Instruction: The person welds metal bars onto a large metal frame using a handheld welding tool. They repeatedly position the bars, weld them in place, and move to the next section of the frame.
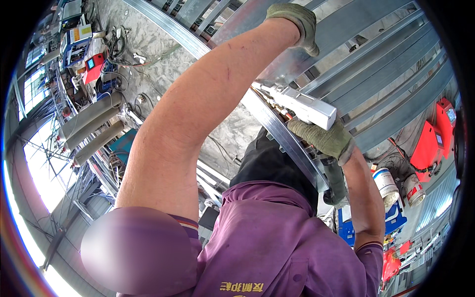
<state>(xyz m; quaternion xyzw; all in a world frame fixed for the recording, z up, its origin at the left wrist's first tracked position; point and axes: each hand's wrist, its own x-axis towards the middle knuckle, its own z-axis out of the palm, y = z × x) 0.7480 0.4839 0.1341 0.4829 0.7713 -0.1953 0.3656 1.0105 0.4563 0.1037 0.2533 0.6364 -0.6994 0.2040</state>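
Note:
My right hand (324,138), in a grey-green work glove, is closed around the lower side of a white boxy hand-held welding gun (307,106). The gun's narrow front end lies by the edge of a shiny metal rail (284,133); the exact contact cannot be made out. A dark hose (334,180) hangs below that hand. Farther up, my left hand (299,24), gloved the same way, reaches over a flat grey metal plate (277,64). Its fingers point down toward the plate, apart from the gun, and nothing shows in them.
Long parallel metal bars (381,64) form a frame at the upper right. Red machines with small screens (426,148) stand at the right, beside white buckets (385,182). At the left are another red machine (94,67), grey cylinders (91,119) and loose cables on the concrete floor (153,64).

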